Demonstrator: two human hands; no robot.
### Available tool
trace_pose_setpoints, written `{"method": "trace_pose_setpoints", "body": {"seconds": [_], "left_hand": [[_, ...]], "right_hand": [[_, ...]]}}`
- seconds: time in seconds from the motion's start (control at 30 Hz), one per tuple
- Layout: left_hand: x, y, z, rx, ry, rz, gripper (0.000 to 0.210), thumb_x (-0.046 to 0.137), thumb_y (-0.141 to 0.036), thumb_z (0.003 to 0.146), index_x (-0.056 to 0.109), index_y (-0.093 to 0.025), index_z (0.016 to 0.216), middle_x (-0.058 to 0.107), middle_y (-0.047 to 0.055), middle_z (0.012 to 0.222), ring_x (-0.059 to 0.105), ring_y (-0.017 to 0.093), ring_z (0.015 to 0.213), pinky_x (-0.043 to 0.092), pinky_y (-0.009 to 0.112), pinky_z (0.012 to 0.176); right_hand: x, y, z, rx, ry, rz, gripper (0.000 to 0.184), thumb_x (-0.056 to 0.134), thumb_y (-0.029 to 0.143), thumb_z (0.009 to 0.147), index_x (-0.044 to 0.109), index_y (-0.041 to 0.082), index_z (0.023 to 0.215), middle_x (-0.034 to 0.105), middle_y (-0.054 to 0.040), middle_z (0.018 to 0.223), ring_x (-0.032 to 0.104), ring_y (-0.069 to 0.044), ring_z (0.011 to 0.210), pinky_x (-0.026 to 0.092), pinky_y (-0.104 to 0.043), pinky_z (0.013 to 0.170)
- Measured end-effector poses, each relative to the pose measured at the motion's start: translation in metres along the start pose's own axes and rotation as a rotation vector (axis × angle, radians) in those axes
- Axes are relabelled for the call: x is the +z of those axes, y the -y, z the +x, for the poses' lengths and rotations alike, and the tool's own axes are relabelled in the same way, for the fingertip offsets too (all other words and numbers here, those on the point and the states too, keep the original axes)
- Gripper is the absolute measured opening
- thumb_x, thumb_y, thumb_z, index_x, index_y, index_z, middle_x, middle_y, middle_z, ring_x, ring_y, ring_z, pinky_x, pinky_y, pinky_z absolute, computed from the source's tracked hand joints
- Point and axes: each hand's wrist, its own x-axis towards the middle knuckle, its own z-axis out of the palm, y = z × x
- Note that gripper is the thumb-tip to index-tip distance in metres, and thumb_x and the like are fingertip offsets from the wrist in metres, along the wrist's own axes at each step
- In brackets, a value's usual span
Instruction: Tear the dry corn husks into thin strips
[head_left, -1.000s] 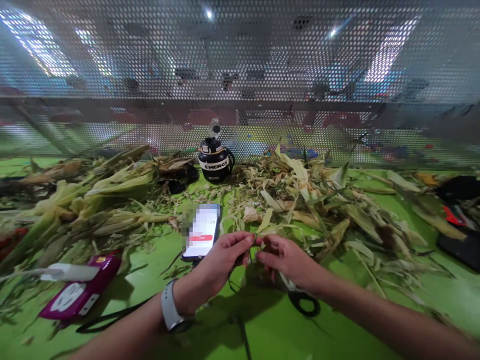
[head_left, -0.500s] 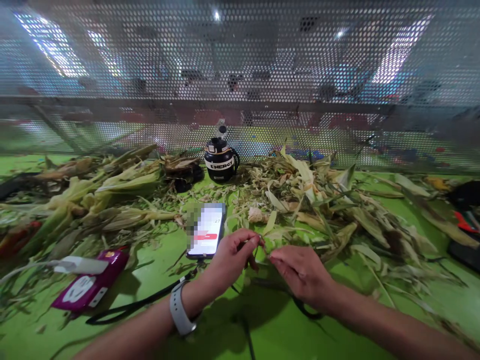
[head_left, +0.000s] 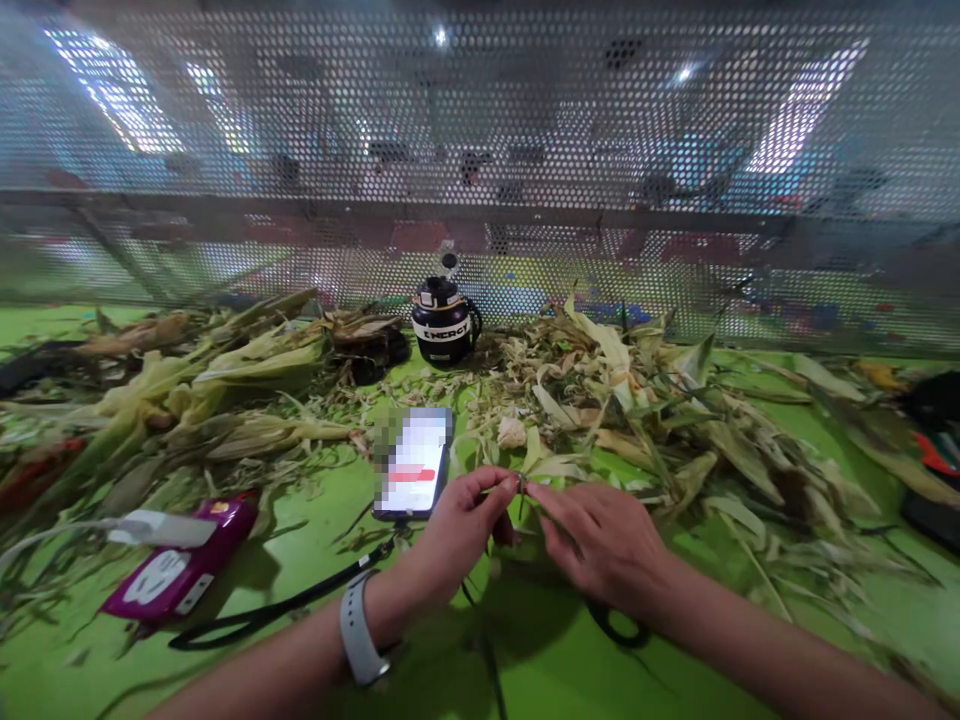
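Small, thin, dark greenish strip (head_left: 523,493), pinched at its top and partly hidden, hanging roughly upright below and slightly right of center.

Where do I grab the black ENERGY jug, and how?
I'd grip its handle, coming in from the front right. The black ENERGY jug stands upright, and the handle loops out from its right side, while its body is round and bulging. Leafy husks lie just right of it, so come from slightly above.
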Motion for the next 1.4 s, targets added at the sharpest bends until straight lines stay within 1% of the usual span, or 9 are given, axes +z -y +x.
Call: {"method": "trace_pose_setpoints", "body": {"seconds": [0.17, 0.4, 0.67, 0.87, 0.97, 1.03, 1.1, 1.23, 1.4], "left_hand": [[0.002, 0.007, 0.0, -0.023, 0.009, -0.006, 0.03, 0.06, -0.044, 0.075, 0.064, -0.014, 0.075, 0.049, -0.005, 0.051, 0.042, 0.007, 0.042, 0.031, 0.019, 0.043], [0.002, 0.011, 0.0, -0.022, 0.062, 0.02, 0.028, 0.054, -0.039, 0.081, 0.062, -0.013, 0.072, 0.052, -0.003, 0.057, 0.044, 0.006, 0.042, 0.032, 0.017, 0.041], [0.002, 0.014, -0.002, 0.105, 0.073, 0.174, 0.031, 0.053, -0.043, 0.083, 0.061, -0.013, 0.075, 0.053, 0.0, 0.075, 0.048, 0.006, 0.043, 0.039, 0.019, 0.04], [0.004, 0.011, -0.004, 0.079, 0.107, 0.207, 0.03, 0.051, -0.039, 0.084, 0.06, -0.013, 0.075, 0.053, 0.0, 0.072, 0.053, 0.008, 0.046, 0.044, 0.02, 0.043], [0.005, 0.011, -0.005, 0.046, 0.093, 0.151, 0.026, 0.052, -0.038, 0.084, 0.058, -0.014, 0.093, 0.055, -0.001, 0.07, 0.054, 0.009, 0.045, 0.044, 0.021, 0.042], [0.006, 0.013, -0.006, 0.078, 0.069, 0.108, 0.032, 0.053, -0.035, 0.085, 0.051, -0.018, 0.112, 0.058, -0.001, 0.074, 0.055, 0.01, 0.048, 0.048, 0.023, 0.045], [0.005, 0.014, -0.008, 0.144, 0.08, 0.145, 0.034, 0.052, -0.029, 0.085, 0.049, -0.021, 0.118, 0.061, 0.0, 0.078, 0.059, 0.012, 0.058, 0.051, 0.025, 0.054], [0.004, 0.011, -0.009, 0.248, 0.187, 0.296, 0.02, 0.051, -0.019, 0.084, 0.065, -0.017, 0.099, 0.067, 0.004, 0.082, 0.062, 0.014, 0.077, 0.05, 0.027, 0.073], [-0.005, 0.01, -0.002, 0.055, 0.307, 0.117, 0.021, 0.061, -0.031, 0.08, 0.07, -0.014, 0.088, 0.071, 0.006, 0.085, 0.062, 0.015, 0.076, 0.048, 0.027, 0.074]], "right_hand": [[0.004, -0.001, 0.006, -0.131, 0.002, -0.21, 0.038, 0.053, 0.012, 0.085, 0.05, 0.008, 0.123, 0.057, 0.0011, 0.062, 0.048, -0.013, 0.053, 0.031, -0.03, 0.053], [-0.007, 0.001, 0.007, -0.278, -0.079, -0.151, 0.025, 0.045, 0.007, 0.087, 0.061, 0.006, 0.106, 0.055, -0.0003, 0.057, 0.045, -0.014, 0.052, 0.03, -0.03, 0.052], [0.0, 0.004, 0.006, -0.008, -0.093, 0.078, 0.013, 0.046, 0.014, 0.091, 0.058, 0.014, 0.087, 0.061, -0.0018, 0.062, 0.048, -0.013, 0.055, 0.034, -0.028, 0.056], [-0.007, 0.007, 0.008, 0.047, -0.038, 0.164, 0.019, 0.042, 0.016, 0.093, 0.059, 0.014, 0.085, 0.064, -0.0034, 0.064, 0.051, -0.013, 0.054, 0.034, -0.026, 0.056], [-0.012, 0.004, 0.011, 0.176, 0.021, 0.251, 0.019, 0.044, 0.021, 0.093, 0.061, 0.015, 0.088, 0.065, -0.0031, 0.065, 0.054, -0.013, 0.056, 0.034, -0.025, 0.056], [-0.016, 0.002, 0.015, 0.29, 0.077, 0.358, 0.019, 0.046, 0.025, 0.093, 0.062, 0.016, 0.088, 0.063, -0.0015, 0.064, 0.054, -0.012, 0.056, 0.035, -0.024, 0.055], [-0.02, 0.0, 0.018, 0.412, 0.118, 0.484, 0.019, 0.047, 0.028, 0.092, 0.062, 0.017, 0.088, 0.062, 0.0003, 0.064, 0.053, -0.011, 0.055, 0.036, -0.022, 0.055], [-0.023, -0.003, 0.022, 0.595, 0.158, 0.672, 0.02, 0.049, 0.032, 0.091, 0.06, 0.018, 0.084, 0.057, 0.0031, 0.061, 0.048, -0.009, 0.052, 0.035, -0.02, 0.051], [-0.021, -0.005, 0.024, 0.675, 0.189, 0.873, 0.019, 0.052, 0.033, 0.088, 0.059, 0.017, 0.083, 0.059, 0.0015, 0.066, 0.053, -0.011, 0.061, 0.041, -0.021, 0.057]]}}
